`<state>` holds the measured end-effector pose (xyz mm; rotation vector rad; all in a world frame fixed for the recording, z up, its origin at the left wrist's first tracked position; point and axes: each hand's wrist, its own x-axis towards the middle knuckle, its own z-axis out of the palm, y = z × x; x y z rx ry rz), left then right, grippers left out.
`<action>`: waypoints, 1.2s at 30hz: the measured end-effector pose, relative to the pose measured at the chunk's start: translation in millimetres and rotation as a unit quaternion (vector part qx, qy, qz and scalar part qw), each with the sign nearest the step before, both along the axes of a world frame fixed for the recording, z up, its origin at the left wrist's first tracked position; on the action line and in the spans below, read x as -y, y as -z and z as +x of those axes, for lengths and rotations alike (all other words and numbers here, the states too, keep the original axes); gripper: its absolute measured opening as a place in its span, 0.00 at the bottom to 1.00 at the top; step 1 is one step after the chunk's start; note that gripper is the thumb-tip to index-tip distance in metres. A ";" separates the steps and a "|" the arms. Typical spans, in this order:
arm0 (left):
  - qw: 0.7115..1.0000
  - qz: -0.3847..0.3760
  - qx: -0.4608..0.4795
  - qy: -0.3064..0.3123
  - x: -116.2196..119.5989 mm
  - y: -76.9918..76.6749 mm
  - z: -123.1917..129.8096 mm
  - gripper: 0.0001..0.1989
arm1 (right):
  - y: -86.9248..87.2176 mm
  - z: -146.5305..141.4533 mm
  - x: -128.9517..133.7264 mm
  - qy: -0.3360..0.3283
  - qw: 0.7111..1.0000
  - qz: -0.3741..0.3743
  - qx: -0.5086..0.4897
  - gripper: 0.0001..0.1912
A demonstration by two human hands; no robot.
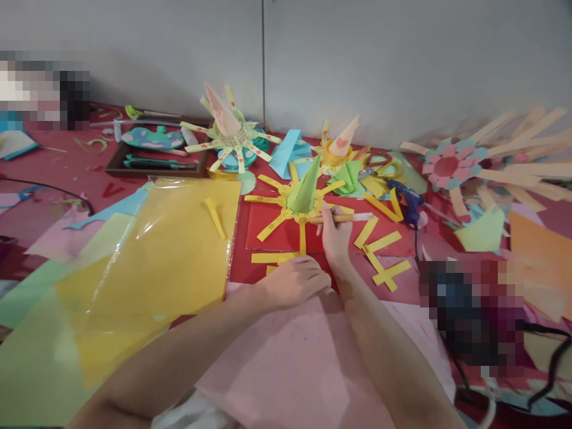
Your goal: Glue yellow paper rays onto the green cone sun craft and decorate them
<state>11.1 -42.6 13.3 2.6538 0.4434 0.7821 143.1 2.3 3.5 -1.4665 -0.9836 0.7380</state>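
Observation:
My right hand (336,235) grips a tan pen (343,218) with a clear end, held almost level. Its tip is close to a yellow paper sunburst (271,228) of strips with small drawn marks. A green paper cone (306,186) stands upright in the middle of that sunburst. Below it my left hand (297,281) lies palm down, fingers stretched to the right beside the lowest strip. Under the sunburst is a red sheet (393,238). Loose yellow strips (389,274) lie right of my right hand, and another yellow strip (272,258) lies above my left.
Pink paper (295,357) spreads before me; a plastic-wrapped yellow pack (192,238) lies left. Behind stand two cone-topped paper crafts (227,128) (344,143). A blue glue gun (409,202) with a cord and scissors (388,170) are at right. People appear at both sides.

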 end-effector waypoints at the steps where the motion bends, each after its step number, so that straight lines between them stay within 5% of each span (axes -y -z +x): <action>1: 1.000 0.003 0.000 0.009 -0.2 -1.2 0.3 0.23 | 0.0 0.1 0.1 -0.002 1.000 0.000 0.001 0.18; 7: 1.000 -0.019 0.003 -0.017 -4.7 -0.8 -3.9 0.28 | -1.4 -0.9 -0.2 0.000 1.000 -0.005 0.008 0.18; 18: 0.989 -0.039 0.010 -0.143 -16.2 13.3 -4.5 0.13 | 3.3 -2.2 -4.9 0.013 0.999 -0.010 -0.052 0.20; 25: 0.958 -0.208 0.014 -0.195 -18.0 9.0 -8.4 0.06 | 4.2 -1.8 -4.1 0.001 0.999 -0.007 -0.054 0.20; 36: 0.944 -0.272 0.089 -0.164 -16.5 14.1 -7.4 0.06 | -0.9 0.3 0.1 -0.025 0.998 -0.026 -0.050 0.20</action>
